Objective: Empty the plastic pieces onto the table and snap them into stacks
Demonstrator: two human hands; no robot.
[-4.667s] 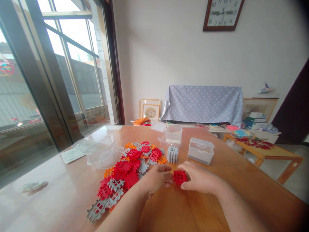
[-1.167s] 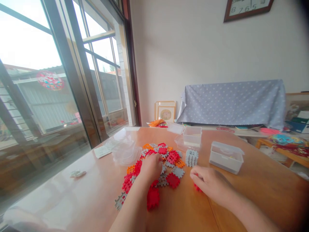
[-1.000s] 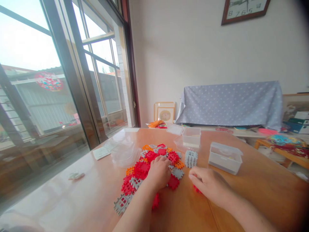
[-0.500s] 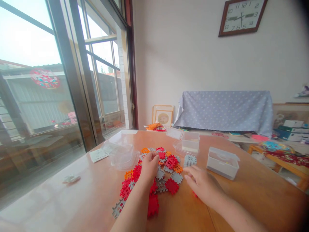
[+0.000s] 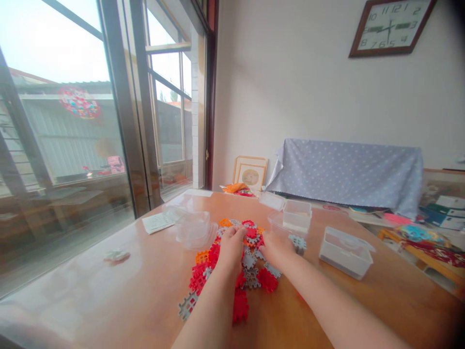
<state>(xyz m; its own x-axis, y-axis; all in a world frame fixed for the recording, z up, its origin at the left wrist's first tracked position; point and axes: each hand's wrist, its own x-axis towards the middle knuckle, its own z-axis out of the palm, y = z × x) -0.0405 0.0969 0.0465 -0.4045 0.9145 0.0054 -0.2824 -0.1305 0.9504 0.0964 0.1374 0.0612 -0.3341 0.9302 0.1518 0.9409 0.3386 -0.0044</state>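
Note:
A pile of red, grey and orange waffle blocks (image 5: 250, 276) lies in the middle of the table. Over its far part, my left hand (image 5: 232, 242) has thumb and fingers pressed together, right beside a red waffle block (image 5: 250, 230). What that pinch holds, if anything, is hidden. My right hand (image 5: 279, 248) is at the pile's right side, its fingers curled down among red and grey blocks; whether they grip one is hidden behind the hand. Just right of it is a grey waffle block (image 5: 298, 243). Nearer me lies a flat red block (image 5: 240, 305).
Clear plastic boxes stand at the back (image 5: 297, 215) and at the right (image 5: 346, 253). Clear lids (image 5: 194, 230) and a white paper (image 5: 158, 223) lie left of the pile. A small crumpled item (image 5: 116, 255) sits on the wooden table (image 5: 145, 291) near the window.
My right hand has moved left and forward, from beside the pile onto its right side. My left hand stays pinched at the far part. The view has turned slightly left.

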